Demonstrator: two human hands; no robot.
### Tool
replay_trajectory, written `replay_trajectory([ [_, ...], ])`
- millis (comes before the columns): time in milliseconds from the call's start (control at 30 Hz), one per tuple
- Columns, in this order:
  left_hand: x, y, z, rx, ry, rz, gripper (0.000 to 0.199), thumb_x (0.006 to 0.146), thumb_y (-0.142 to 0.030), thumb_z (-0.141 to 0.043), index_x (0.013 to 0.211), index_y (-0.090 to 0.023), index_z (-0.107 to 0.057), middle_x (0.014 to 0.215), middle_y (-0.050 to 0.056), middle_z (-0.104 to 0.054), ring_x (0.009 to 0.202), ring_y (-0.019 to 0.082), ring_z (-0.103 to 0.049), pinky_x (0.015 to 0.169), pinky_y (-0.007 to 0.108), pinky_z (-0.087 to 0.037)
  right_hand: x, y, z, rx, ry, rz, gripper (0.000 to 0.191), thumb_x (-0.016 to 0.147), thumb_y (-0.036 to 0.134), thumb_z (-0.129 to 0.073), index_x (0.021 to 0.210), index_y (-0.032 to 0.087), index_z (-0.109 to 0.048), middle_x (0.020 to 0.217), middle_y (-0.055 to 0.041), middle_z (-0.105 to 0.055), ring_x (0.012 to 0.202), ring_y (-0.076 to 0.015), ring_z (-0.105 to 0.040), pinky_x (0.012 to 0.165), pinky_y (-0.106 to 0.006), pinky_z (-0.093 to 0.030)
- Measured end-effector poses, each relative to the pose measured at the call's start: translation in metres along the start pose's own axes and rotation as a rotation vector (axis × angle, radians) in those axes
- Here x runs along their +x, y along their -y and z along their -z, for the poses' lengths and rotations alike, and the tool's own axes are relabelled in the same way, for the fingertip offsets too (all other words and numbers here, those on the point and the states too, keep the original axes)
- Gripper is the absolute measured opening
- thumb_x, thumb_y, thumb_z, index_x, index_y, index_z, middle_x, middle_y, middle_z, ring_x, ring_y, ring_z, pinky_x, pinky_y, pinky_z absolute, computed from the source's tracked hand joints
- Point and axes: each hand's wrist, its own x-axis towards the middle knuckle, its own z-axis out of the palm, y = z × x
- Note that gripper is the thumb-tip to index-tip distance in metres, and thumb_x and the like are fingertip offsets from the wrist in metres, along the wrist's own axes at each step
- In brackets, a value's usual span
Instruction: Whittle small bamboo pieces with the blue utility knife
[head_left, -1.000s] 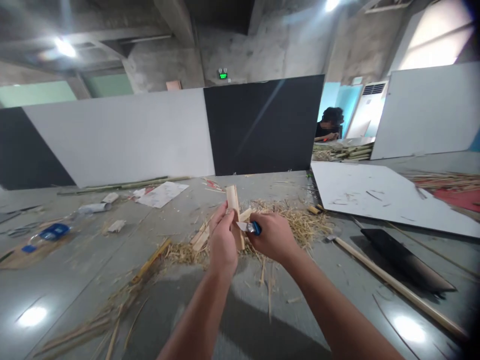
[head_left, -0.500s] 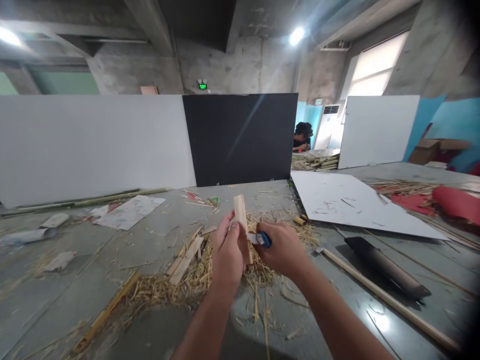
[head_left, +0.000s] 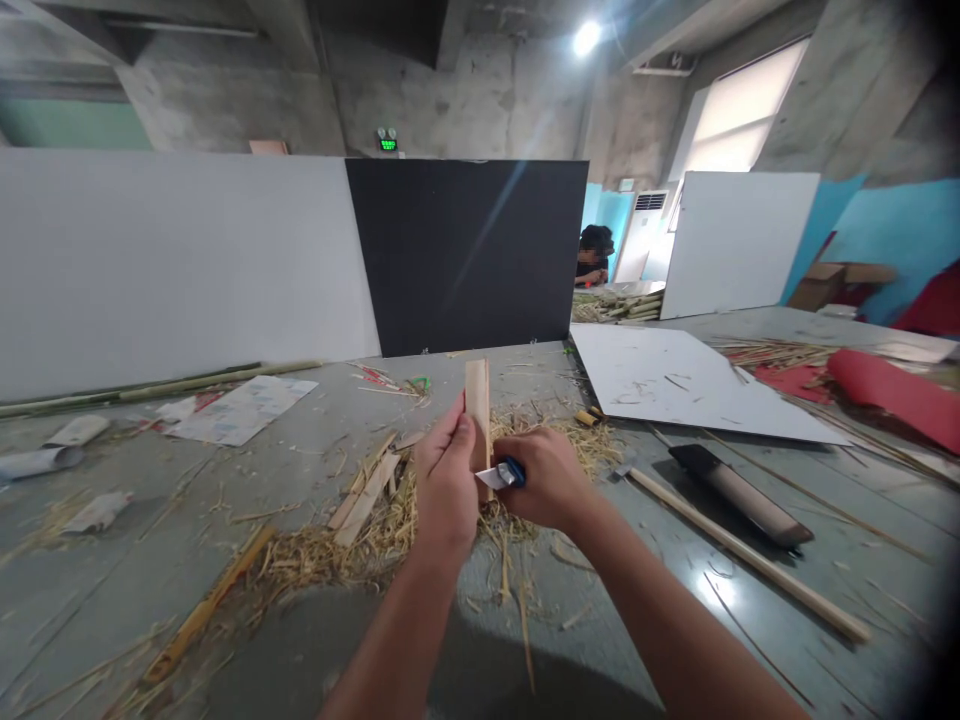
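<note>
A bare concrete workshop for bamboo craft.

Raw concrete walls and ceiling beams [head_left: 480,90] rise behind white and black partition boards [head_left: 465,250]. The grey floor [head_left: 315,470] carries a heap of straw-like shavings [head_left: 375,535], split bamboo slats [head_left: 367,495], long bamboo poles [head_left: 150,385] along the white board's foot, and a broad cleaver [head_left: 739,493] beside a long wooden stick [head_left: 750,555]. Farther back another person [head_left: 592,255] sits by a stack of cut bamboo [head_left: 619,305].
</note>
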Motion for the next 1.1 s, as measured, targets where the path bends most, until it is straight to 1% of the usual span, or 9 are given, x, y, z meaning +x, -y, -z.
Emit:
replay_trajectory([
  [167,-0.001,0.002,-0.003,-0.02,0.014,0.051,0.032,0.085,-0.034,-0.065,0.117,-0.026,-0.071,0.128,0.003,-0.066,0.121,0.021,-0.059,0.107,0.033,-0.043,-0.002,-0.004,-0.003,-0.039,-0.051,-0.039,0.006,0.057,0.026,-0.057,0.061,0.022,-0.059,0.058,0.0011,-0.061,0.055,-0.0138,-0.05,0.055,-0.028,-0.024],
  [267,-0.002,0.002,-0.005,-0.06,0.019,0.08,0.031,0.086,-0.031,-0.064,0.116,-0.026,-0.071,0.128,0.004,-0.066,0.121,0.02,-0.059,0.107,0.033,-0.043,-0.003,-0.006,-0.003,-0.047,-0.067,-0.034,0.009,0.056,0.026,-0.059,0.064,0.022,-0.062,0.06,0.0008,-0.063,0.057,-0.0146,-0.052,0.055,-0.028,-0.024],
  [400,-0.004,0.0,-0.008,-0.095,0.035,0.105,0.033,0.086,-0.03,-0.064,0.118,-0.023,-0.07,0.127,0.006,-0.067,0.12,0.021,-0.06,0.106,0.035,-0.045,-0.003,-0.007,-0.001,-0.055,-0.081,-0.031,0.012,0.056,0.027,-0.059,0.065,0.022,-0.063,0.061,0.0,-0.065,0.058,-0.0156,-0.055,0.055,-0.028,-0.025],
  [600,-0.004,0.0,-0.008,-0.104,0.012,0.095,0.032,0.086,-0.028,-0.063,0.118,-0.024,-0.069,0.122,0.005,-0.069,0.12,0.019,-0.059,0.107,0.032,-0.043,-0.002,-0.006,-0.003,-0.062,-0.123,-0.049,0.015,0.055,0.027,-0.056,0.067,0.022,-0.065,0.063,-0.0014,-0.067,0.058,-0.0169,-0.057,0.054,-0.029,-0.024],
  [800,-0.004,0.005,-0.005,-0.099,-0.001,0.085,0.033,0.086,-0.029,-0.064,0.118,-0.024,-0.068,0.126,0.004,-0.066,0.123,0.019,-0.057,0.108,0.033,-0.042,-0.002,-0.009,0.0,-0.095,-0.137,-0.079,0.015,0.057,0.028,-0.057,0.068,0.022,-0.066,0.063,-0.0022,-0.067,0.057,-0.0175,-0.057,0.054,-0.029,-0.024],
  [967,-0.003,0.004,-0.005,-0.05,0.02,0.067,0.031,0.086,-0.029,-0.064,0.116,-0.026,-0.068,0.12,0.004,-0.069,0.121,0.018,-0.059,0.101,0.029,-0.048,-0.003,-0.008,-0.001,-0.1,-0.116,-0.115,0.019,0.059,0.028,-0.058,0.074,0.023,-0.07,0.068,-0.0025,-0.069,0.062,-0.0188,-0.059,0.057,-0.029,-0.029],
  [1033,-0.003,0.002,-0.006,-0.059,0.016,0.081,0.031,0.085,-0.029,-0.064,0.116,-0.026,-0.068,0.117,0.004,-0.07,0.118,0.018,-0.06,0.098,0.028,-0.049,-0.002,-0.008,-0.004,-0.094,-0.108,-0.103,0.02,0.06,0.028,-0.059,0.075,0.024,-0.07,0.071,-0.0025,-0.07,0.063,-0.0188,-0.059,0.058,-0.029,-0.029],
  [1067,-0.004,0.002,-0.007,-0.064,0.017,0.097,0.032,0.085,-0.029,-0.063,0.117,-0.025,-0.068,0.114,0.004,-0.07,0.116,0.018,-0.061,0.095,0.028,-0.05,-0.001,-0.011,-0.005,-0.085,-0.109,-0.117,0.02,0.06,0.029,-0.06,0.076,0.024,-0.07,0.072,-0.0022,-0.071,0.064,-0.0184,-0.059,0.059,-0.028,-0.03],
  [1100,-0.005,0.002,-0.008,-0.06,0.038,0.124,0.034,0.085,-0.029,-0.063,0.119,-0.025,-0.067,0.111,0.005,-0.071,0.115,0.018,-0.062,0.093,0.028,-0.051,0.001,-0.015,-0.005,-0.078,-0.124,-0.166,0.019,0.061,0.03,-0.061,0.075,0.024,-0.07,0.072,-0.0019,-0.07,0.064,-0.0179,-0.058,0.059,-0.028,-0.03],
])
